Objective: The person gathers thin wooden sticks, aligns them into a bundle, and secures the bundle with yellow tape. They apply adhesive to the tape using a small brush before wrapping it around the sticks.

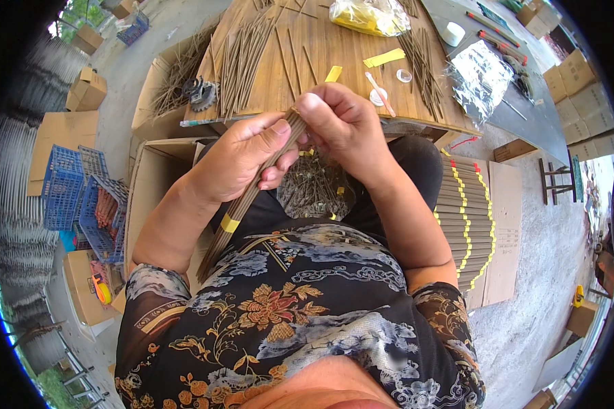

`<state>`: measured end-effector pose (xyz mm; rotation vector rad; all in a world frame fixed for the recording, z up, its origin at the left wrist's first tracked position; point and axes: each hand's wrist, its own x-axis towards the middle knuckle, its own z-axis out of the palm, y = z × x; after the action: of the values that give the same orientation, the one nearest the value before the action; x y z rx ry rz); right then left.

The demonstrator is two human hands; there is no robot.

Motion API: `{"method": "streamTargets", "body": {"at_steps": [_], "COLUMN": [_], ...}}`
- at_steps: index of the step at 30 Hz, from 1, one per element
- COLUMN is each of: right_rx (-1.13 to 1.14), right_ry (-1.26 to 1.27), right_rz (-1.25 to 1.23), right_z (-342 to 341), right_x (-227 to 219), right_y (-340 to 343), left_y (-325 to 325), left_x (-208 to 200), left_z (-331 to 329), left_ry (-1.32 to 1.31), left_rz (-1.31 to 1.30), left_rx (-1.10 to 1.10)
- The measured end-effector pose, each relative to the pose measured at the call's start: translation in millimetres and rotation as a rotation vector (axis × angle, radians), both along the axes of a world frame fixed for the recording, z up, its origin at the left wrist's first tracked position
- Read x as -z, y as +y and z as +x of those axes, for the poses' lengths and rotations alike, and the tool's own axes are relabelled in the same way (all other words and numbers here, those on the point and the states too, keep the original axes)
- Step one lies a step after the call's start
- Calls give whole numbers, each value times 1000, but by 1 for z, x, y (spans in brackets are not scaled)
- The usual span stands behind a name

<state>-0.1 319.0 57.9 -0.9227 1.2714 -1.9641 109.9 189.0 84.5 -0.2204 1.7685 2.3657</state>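
Over at the far left, blue plastic crates [75, 191] sit on the floor beside flattened cardboard [60, 136], one of them holding reddish sticks. Next to them an open cardboard box [143, 184] stands against the person's left side.

The left hand [242, 160] is closed around a bundle of thin brown sticks [252, 191], fingers wrapped over it and the thumb lying along the top. The bundle slants from the fingertips down toward the person's left hip, over the lap, and a yellow band [229, 223] circles it near the lower end.

Just to the right, the right hand [341, 126] meets the left at the top of the bundle. Its thumb and fingers are curled and pinched at the stick tips, touching the upper end; I cannot tell whether it grips one stick or several. Below both hands, in the lap, lies a heap of loose short stick pieces [314, 191].

Ahead of the hands, a wooden table [320, 54] carries loose sticks [242, 58] in rows, yellow paper strips [383, 58], a yellow-filled plastic bag [370, 15] and a small white cup [453, 33].

At the right, beside the person's right thigh, finished bundles [464, 225] are stacked on cardboard, each tied with yellow bands.
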Motion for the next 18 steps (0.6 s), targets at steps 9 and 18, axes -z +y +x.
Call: {"method": "streamTargets", "body": {"at_steps": [9, 18], "right_rx": [-300, -232], "right_ry": [-183, -19], "right_rz": [-77, 113], "right_z": [-6, -22], "right_x": [23, 41], "right_y": [-3, -23], "left_y": [-5, -21], "left_x": [18, 38], "left_z": [3, -2], "left_ry": [-50, -104], "left_rz": [33, 245], "left_rx": [-25, -53]}}
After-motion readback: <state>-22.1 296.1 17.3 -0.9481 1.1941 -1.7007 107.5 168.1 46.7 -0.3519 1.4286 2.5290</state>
